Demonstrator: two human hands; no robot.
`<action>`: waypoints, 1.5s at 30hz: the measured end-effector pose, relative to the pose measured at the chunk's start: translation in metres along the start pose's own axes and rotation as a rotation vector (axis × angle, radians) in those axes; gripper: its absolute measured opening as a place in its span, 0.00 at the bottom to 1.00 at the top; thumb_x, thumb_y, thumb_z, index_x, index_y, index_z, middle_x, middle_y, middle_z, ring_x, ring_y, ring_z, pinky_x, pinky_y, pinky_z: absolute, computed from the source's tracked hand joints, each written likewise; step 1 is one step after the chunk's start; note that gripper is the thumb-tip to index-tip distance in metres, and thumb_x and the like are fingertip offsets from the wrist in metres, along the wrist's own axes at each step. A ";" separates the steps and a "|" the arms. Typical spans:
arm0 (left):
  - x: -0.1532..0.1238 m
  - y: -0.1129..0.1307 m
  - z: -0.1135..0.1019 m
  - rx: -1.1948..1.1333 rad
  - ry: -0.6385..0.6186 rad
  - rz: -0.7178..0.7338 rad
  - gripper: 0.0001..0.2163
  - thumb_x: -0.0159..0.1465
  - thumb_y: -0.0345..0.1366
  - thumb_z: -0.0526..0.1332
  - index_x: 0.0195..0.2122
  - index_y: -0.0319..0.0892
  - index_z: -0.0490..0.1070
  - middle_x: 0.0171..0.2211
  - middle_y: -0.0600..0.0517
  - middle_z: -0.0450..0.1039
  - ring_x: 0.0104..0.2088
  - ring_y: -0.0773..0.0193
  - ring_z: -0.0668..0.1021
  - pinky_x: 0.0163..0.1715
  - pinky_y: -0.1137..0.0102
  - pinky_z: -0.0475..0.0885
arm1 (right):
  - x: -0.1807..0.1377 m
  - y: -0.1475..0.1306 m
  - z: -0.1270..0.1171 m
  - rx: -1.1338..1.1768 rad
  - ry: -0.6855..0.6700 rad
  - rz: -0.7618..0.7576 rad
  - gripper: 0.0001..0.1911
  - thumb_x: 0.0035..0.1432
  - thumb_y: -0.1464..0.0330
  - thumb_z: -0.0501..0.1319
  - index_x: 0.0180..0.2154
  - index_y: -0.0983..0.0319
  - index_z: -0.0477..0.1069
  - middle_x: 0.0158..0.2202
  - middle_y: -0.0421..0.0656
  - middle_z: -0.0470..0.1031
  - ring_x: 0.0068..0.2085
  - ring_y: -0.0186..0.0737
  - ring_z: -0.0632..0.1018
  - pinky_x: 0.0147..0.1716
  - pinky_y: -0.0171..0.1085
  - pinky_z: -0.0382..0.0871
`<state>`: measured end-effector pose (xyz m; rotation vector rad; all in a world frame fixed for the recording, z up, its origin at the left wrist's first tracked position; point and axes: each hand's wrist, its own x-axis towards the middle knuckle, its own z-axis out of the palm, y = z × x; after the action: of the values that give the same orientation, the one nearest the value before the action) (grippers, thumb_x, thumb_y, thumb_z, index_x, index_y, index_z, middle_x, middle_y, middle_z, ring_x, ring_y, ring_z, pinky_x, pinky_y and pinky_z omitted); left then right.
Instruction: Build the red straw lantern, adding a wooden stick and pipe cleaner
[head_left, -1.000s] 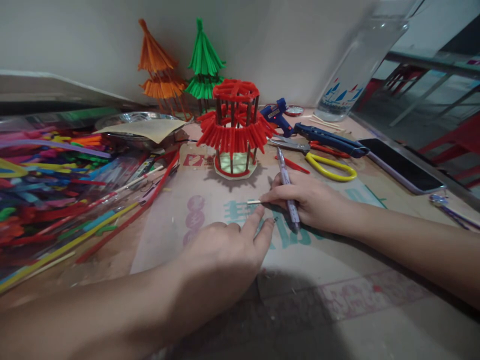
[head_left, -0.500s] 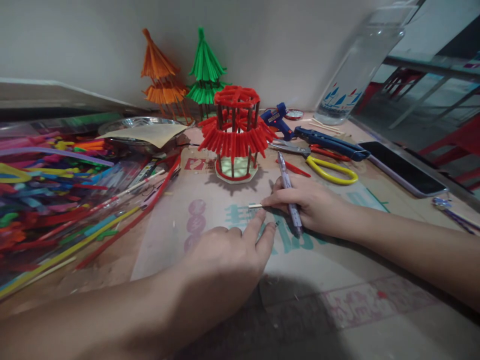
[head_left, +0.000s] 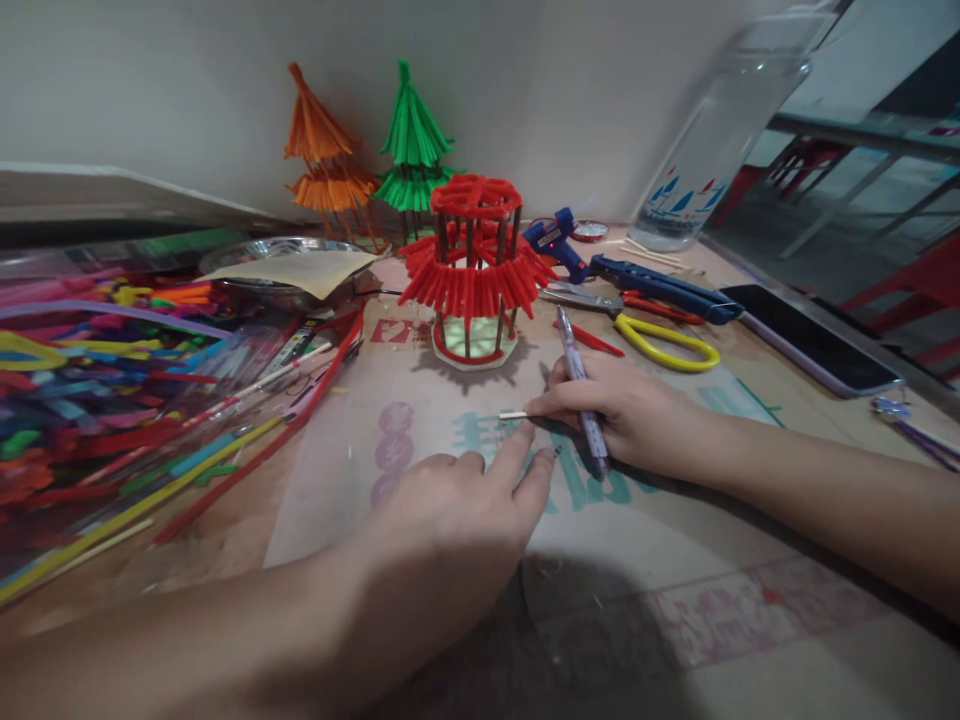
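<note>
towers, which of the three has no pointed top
The red tower, standing in front of the other two: its top is flat, while the orange tower and green tower behind it each rise to a point.

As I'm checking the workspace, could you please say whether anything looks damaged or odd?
Nothing looks clearly damaged, but the red tower stands out: its top is flat, while the orange tower and green tower behind it rise to points.
</note>
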<state>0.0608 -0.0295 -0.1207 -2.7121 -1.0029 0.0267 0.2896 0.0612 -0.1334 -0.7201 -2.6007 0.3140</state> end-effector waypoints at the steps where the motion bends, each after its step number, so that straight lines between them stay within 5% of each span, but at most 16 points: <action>1: 0.000 0.000 0.000 -0.005 0.003 -0.010 0.23 0.67 0.29 0.56 0.64 0.37 0.68 0.63 0.36 0.71 0.30 0.59 0.84 0.22 0.67 0.77 | 0.000 0.000 0.000 0.004 -0.001 0.002 0.11 0.67 0.71 0.59 0.43 0.61 0.81 0.36 0.46 0.74 0.38 0.41 0.71 0.37 0.38 0.63; 9: -0.002 0.010 -0.002 0.047 0.097 -0.068 0.20 0.67 0.27 0.54 0.59 0.38 0.74 0.56 0.41 0.78 0.25 0.59 0.83 0.16 0.67 0.75 | 0.001 -0.001 0.000 -0.005 0.001 -0.018 0.11 0.66 0.72 0.59 0.43 0.61 0.81 0.36 0.46 0.74 0.37 0.40 0.71 0.36 0.38 0.62; 45: -0.003 0.005 -0.003 0.030 -0.009 -0.028 0.23 0.66 0.24 0.52 0.62 0.33 0.70 0.59 0.35 0.74 0.27 0.60 0.83 0.20 0.69 0.77 | 0.001 -0.001 -0.004 -0.023 -0.049 -0.002 0.12 0.67 0.71 0.58 0.45 0.60 0.80 0.38 0.46 0.75 0.39 0.41 0.72 0.38 0.38 0.66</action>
<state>0.0619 -0.0364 -0.1189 -2.6728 -1.0338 0.0487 0.2897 0.0612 -0.1291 -0.7265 -2.6553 0.3056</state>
